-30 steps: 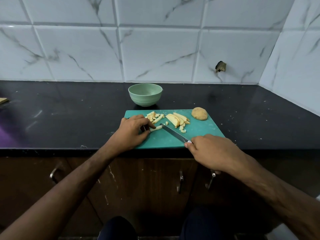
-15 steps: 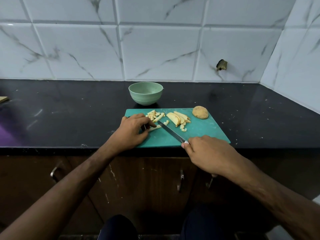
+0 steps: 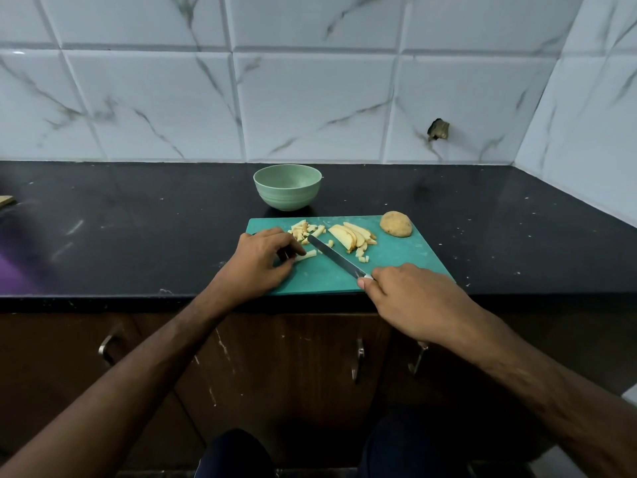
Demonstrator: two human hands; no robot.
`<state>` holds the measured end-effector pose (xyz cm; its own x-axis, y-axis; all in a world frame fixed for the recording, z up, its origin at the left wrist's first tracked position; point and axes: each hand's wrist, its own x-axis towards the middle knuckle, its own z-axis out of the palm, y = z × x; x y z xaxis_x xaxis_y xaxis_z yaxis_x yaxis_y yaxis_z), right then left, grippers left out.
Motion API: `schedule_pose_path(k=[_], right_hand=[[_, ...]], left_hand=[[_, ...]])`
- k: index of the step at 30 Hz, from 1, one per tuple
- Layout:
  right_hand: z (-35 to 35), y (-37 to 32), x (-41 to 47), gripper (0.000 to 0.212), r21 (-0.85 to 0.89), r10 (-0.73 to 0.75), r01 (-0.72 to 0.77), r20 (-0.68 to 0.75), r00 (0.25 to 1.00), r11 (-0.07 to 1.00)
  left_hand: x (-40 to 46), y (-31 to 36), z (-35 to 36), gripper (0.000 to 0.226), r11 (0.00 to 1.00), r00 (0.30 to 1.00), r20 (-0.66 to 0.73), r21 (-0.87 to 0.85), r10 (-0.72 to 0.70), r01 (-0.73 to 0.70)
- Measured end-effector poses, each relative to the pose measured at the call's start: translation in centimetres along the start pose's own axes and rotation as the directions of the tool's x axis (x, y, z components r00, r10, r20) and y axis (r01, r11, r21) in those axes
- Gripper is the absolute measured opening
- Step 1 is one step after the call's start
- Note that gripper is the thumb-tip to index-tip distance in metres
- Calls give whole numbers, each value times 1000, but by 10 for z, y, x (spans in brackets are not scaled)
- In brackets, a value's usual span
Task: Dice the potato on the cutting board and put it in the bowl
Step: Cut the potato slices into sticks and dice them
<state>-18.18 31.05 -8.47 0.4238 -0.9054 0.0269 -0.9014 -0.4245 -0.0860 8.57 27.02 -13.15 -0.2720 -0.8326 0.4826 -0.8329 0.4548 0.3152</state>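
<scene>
Two hands work on the board (image 3: 396, 270): left hand (image 3: 256, 262) pinches a potato strip (image 3: 306, 256), right hand (image 3: 412, 298) grips the knife (image 3: 336, 257). Slices (image 3: 351, 234) lie beside the half potato (image 3: 395, 224); bowl (image 3: 287, 187) stands behind.

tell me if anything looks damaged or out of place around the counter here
One thing: a broken hole in the white wall tile behind the counter, right of the bowl, with dark, ragged edges. A few diced bits lie scattered on the cutting board, normal for chopping. Nothing has spilled off it.
</scene>
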Motion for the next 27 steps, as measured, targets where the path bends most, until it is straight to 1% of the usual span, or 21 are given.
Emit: schedule_pose_path(k=[3,6,8,11,14,16,20,24,27], right_hand=[[5,-2,-3,42,20,11,-12,41,999,1000],[6,-2,-3,44,111,40,-57,149,988,992],[5,0,-1,44,137,47,-72,175,983,988],[2,3,2,45,144,38,-59,142,989,988],[1,5,4,45,186,18,-27,48,999,982],[1,4,6,45,185,12,-15,17,1000,983],[5,1,5,45,148,9,-17,53,999,989],[12,-4,1,43,82,-7,3,48,999,997],[20,-7,2,41,101,-17,10,69,997,995]], left_hand=[[0,0,0,20,1000,1000,-2,-3,8,-8],[0,-1,1,20,1000,1000,-7,-13,4,-5],[0,-2,0,20,1000,1000,-1,-24,3,-3],[0,-3,1,19,999,1000,0,-43,15,-15],[0,-3,1,18,999,1000,-12,-52,8,-9],[0,-3,2,18,998,1000,-16,-59,1,-2],[0,-3,1,17,997,1000,-19,-69,-19,18],[0,-2,1,17,997,1000,-22,-71,-12,11],[0,-2,0,15,998,1000,-29,-63,-5,3]])
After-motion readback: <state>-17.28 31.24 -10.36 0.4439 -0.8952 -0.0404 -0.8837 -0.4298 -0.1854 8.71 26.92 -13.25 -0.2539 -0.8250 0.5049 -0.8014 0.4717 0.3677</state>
